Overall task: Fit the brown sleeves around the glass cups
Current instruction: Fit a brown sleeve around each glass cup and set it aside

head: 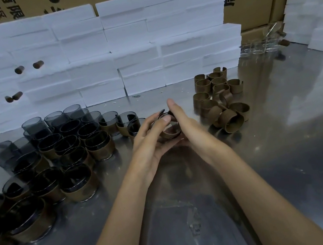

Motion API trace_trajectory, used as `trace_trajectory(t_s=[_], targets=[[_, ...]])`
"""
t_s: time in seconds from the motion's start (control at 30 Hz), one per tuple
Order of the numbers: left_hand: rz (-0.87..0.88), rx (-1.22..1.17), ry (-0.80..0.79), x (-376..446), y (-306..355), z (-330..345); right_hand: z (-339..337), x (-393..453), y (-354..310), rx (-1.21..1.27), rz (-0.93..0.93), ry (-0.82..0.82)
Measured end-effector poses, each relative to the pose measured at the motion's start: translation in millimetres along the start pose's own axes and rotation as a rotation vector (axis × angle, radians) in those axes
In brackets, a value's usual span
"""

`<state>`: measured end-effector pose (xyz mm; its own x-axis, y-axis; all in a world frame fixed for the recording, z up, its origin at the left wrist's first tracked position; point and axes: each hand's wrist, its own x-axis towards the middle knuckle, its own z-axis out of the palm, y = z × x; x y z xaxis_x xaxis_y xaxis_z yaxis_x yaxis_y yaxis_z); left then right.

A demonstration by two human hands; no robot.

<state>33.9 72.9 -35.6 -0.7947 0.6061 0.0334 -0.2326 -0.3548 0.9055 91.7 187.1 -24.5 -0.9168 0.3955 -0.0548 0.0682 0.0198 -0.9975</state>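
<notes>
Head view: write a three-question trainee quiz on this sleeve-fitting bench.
1. True or false: the pile of loose sleeves lies to the right of the hands.
2. What do the left hand and right hand hold between them?
3. Finished sleeved cups stand: A) left, B) right, C) on the foam blocks.

Key: 1 true; 2 one glass cup with a brown sleeve around it; 3 A.

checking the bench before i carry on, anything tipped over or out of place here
Yes: in the loose pile of brown sleeves right of the hands, several lie tipped on their sides, like the front one. The sleeved cups on the left stand upright.
</notes>
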Motion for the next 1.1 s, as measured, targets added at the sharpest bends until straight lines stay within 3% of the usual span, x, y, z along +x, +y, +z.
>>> trace_trajectory(t_s=[0.1, 0.33, 0.47, 0.6, 0.73, 0.9, 1.0, 1.1], targets=[[-0.016, 0.003, -0.019, 0.9, 2.9, -1.1, -0.9, 1.1, 2.0, -0.016, -0.065, 0.091], [-0.092, -0.048, -0.047, 0.0, 0.6, -3.9, 0.5, -4.6, 7.4, -0.059, -0.087, 0.120], [-0.095, -0.054, -0.058, 1.3, -1.0, -6.4, 2.6, -6.9, 9.0, 0.024, -0.078, 0.140], [-0.104, -0.088, -0.053, -0.1, -4.1, -4.1, 1.1, -2.5, 15.5, 0.100, -0.090, 0.263], [-0.141, 0.013, -0.069, -0.2, 3.9, -2.8, 2.0, 2.6, 21.5, -0.005, -0.163, 0.311], [-0.147, 0.102, 0.222, 4.1, 3.5, 0.6, 10.2, -2.6, 24.9, -0.255, -0.413, 0.286], [-0.102, 0.014, 0.293, -0.6, -0.7, 4.5, 16.1, -3.9, 23.2, -0.100, -0.353, 0.245], [-0.107, 0.031, 0.317, -0.6, -3.7, 7.7, 20.0, -6.1, 13.5, 0.296, -0.056, 0.248]])
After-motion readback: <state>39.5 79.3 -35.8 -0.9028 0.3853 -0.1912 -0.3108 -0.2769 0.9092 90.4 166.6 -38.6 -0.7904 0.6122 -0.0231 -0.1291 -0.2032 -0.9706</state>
